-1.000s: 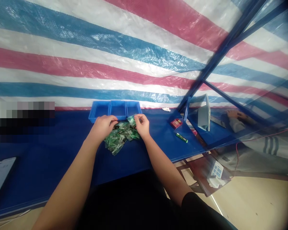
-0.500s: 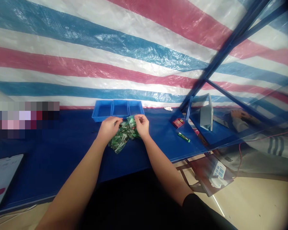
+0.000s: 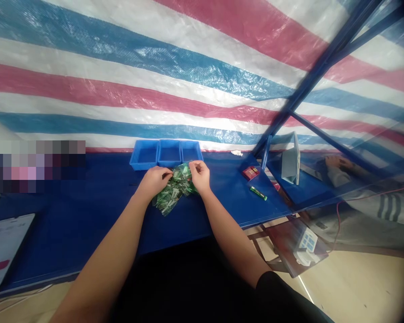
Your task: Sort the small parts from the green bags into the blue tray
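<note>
Green, glossy plastic packets make up the loose heap on the blue tabletop, spread between and below the two hands. The right hand closes thumb and fingers on the edge of one green packet at the heap's upper side. The left hand bends its fingers inward at the heap's upper left; a dark sliver shows by the fingertips, but whether they grip it or merely touch it cannot be told.

Just beyond the hands stand three blue bins in a row: the left bin, the middle bin and the right bin, whose near side is partly behind the right hand. Judging by how things lie, the handling seems at an early stage: every packet that can be made out is in the heap or at the fingers, so most of it looks left to go through, with no finished portion set apart that can be seen.

Off to the right lie a red box and a green tube; at far left, a phone rests face up, well apart from the packets
</note>
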